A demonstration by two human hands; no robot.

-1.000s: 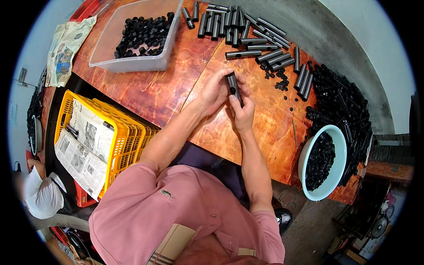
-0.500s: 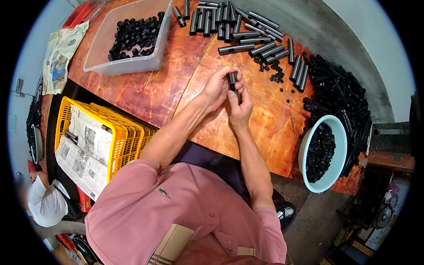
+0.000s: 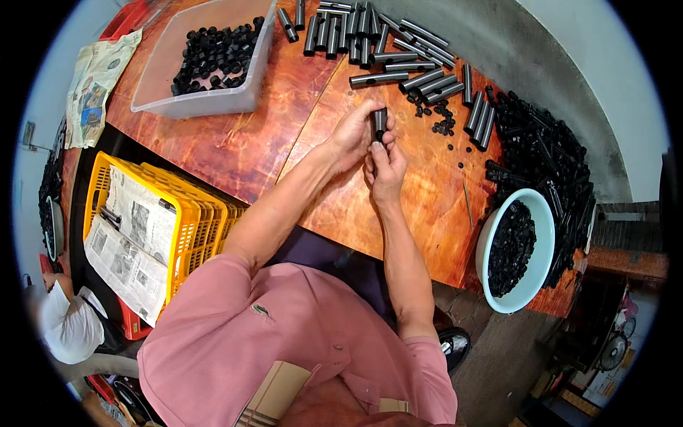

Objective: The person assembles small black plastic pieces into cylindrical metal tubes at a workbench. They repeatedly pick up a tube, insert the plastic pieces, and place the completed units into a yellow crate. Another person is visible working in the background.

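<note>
A short black tube (image 3: 380, 121) stands nearly upright in my left hand (image 3: 350, 139), whose fingers wrap round it from the left and behind. At its lower end, my right hand (image 3: 388, 175) is closed, thumb and fingertips pressed together against or just below the rim. Whatever small piece those fingertips may pinch is hidden. Both hands are over the wooden table (image 3: 313, 167). Beyond them lie loose black tubes (image 3: 377, 78) with a hole in the side, and small black plugs (image 3: 445, 127) are scattered to the right.
A clear plastic bin (image 3: 192, 108) of black caps stands at the back left. A pale blue basin (image 3: 546, 242) of small black parts sits at the right edge, beside a heap of black parts (image 3: 544, 156). Yellow crates (image 3: 178, 245) with newspaper are at left; another person (image 3: 71, 327) sits beyond.
The tube has turned more upright in my left hand. My right fingers have drawn closer together at its lower end; the dark piece seen along my right thumb earlier no longer shows.
</note>
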